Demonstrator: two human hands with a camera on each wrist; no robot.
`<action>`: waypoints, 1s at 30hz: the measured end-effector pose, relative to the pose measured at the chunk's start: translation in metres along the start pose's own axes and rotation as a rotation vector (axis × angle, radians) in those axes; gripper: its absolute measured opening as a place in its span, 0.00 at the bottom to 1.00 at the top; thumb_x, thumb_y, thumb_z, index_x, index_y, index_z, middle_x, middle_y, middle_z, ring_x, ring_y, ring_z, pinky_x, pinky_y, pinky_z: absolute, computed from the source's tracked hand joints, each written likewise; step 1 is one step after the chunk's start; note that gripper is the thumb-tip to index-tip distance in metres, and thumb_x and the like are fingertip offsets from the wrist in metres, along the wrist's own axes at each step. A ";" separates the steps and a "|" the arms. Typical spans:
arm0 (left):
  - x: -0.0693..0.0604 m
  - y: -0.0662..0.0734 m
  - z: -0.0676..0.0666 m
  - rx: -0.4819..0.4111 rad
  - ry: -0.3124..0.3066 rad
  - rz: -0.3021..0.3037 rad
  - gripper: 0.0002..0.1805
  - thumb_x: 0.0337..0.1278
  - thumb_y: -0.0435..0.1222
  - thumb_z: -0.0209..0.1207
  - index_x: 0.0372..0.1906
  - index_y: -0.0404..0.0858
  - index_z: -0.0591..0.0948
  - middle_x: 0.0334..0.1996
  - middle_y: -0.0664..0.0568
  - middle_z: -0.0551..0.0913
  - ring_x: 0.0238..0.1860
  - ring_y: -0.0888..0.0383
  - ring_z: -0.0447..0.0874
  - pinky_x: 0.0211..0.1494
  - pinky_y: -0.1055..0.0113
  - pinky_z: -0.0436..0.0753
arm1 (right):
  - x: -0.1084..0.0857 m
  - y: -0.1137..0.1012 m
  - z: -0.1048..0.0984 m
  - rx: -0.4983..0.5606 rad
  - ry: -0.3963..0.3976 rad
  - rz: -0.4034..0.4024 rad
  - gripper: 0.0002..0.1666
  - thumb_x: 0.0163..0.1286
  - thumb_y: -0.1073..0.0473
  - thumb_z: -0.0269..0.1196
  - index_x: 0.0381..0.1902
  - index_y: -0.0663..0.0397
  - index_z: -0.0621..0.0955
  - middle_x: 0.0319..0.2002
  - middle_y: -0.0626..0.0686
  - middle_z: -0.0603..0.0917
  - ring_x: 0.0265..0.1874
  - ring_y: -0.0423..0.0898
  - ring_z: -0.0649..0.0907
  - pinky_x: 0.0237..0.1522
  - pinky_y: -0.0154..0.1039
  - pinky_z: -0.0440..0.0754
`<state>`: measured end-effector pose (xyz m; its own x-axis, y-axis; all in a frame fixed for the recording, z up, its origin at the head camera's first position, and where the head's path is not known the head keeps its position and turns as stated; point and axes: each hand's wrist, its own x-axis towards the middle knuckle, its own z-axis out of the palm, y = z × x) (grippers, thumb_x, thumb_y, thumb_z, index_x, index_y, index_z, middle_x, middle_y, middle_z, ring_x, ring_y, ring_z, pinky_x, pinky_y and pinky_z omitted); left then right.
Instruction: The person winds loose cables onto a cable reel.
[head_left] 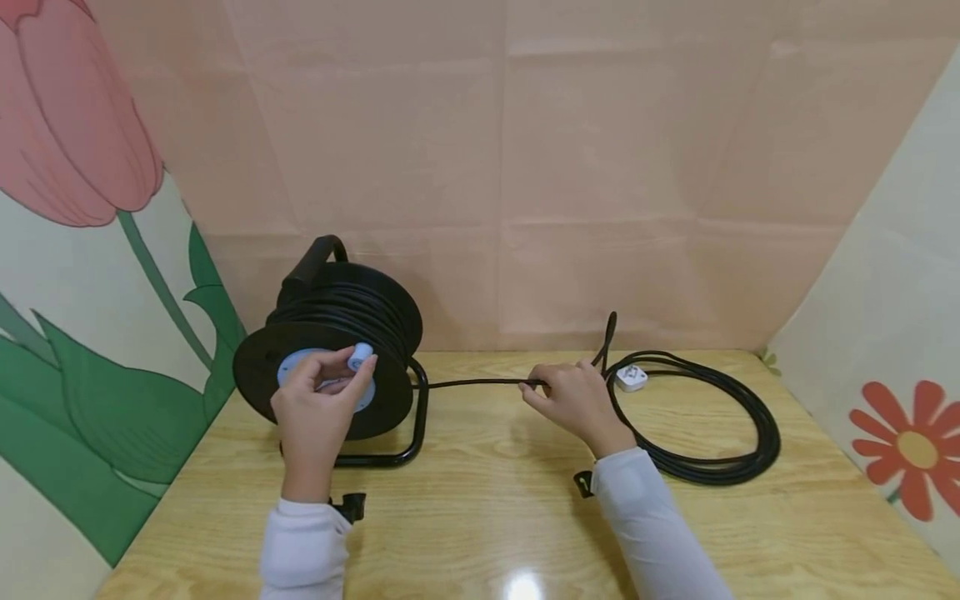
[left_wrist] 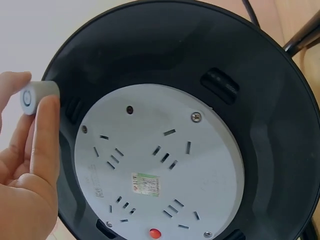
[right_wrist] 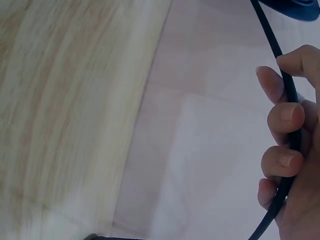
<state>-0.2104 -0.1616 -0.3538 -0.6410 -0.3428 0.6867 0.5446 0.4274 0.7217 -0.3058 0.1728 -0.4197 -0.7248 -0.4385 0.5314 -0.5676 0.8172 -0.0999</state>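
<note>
A black cable reel (head_left: 397, 308) stands at the left of the table, cable wound on its drum. My left hand (head_left: 318, 408) pinches the pale blue knob (head_left: 361, 356) on the reel's near side; in the left wrist view thumb and fingers hold this knob (left_wrist: 40, 96) at the disc's edge, beside the grey socket panel (left_wrist: 165, 200). From the reel a black cable (head_left: 472, 382) runs straight to my right hand (head_left: 576, 404), whose fingers curl round it. The right wrist view shows the cable (right_wrist: 270, 37) passing through the fingers of this hand (right_wrist: 305, 145).
Loose coils of cable (head_left: 765, 433) lie on the wooden table (head_left: 487, 517) right of my right hand, with a white plug (head_left: 631, 377) at their left side. A cable loop (head_left: 610, 333) stands up behind that hand. The reel's tube frame (head_left: 420, 425) rests on the table. A pinkish wall (head_left: 525, 167) closes the back.
</note>
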 end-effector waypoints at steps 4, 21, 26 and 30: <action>-0.001 0.002 0.000 0.055 -0.027 -0.011 0.15 0.53 0.43 0.74 0.39 0.36 0.87 0.34 0.53 0.87 0.31 0.64 0.87 0.35 0.74 0.85 | 0.001 -0.002 0.003 0.006 -0.007 -0.017 0.10 0.68 0.46 0.66 0.33 0.42 0.87 0.14 0.32 0.71 0.14 0.34 0.67 0.28 0.40 0.64; -0.008 0.016 0.006 0.330 -0.140 0.002 0.13 0.52 0.41 0.74 0.35 0.36 0.86 0.28 0.51 0.86 0.26 0.63 0.86 0.29 0.71 0.85 | 0.001 -0.007 0.015 -0.049 0.016 -0.035 0.10 0.66 0.44 0.64 0.31 0.40 0.87 0.20 0.38 0.81 0.24 0.42 0.75 0.46 0.52 0.73; -0.010 0.020 0.009 0.421 -0.206 0.043 0.12 0.52 0.40 0.73 0.35 0.35 0.85 0.26 0.50 0.86 0.25 0.63 0.86 0.27 0.67 0.85 | 0.002 -0.012 0.018 -0.053 0.010 -0.052 0.10 0.67 0.45 0.64 0.33 0.41 0.88 0.20 0.37 0.80 0.24 0.41 0.73 0.49 0.53 0.73; -0.012 0.021 0.011 0.464 -0.262 0.035 0.12 0.52 0.39 0.72 0.34 0.35 0.85 0.25 0.50 0.87 0.24 0.62 0.86 0.26 0.66 0.85 | 0.002 -0.012 0.021 -0.076 0.017 -0.012 0.15 0.68 0.39 0.65 0.30 0.41 0.86 0.27 0.42 0.85 0.31 0.46 0.81 0.55 0.54 0.74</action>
<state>-0.1970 -0.1394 -0.3473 -0.7726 -0.1266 0.6222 0.3096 0.7805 0.5432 -0.3083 0.1544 -0.4349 -0.7112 -0.4423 0.5464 -0.5442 0.8384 -0.0298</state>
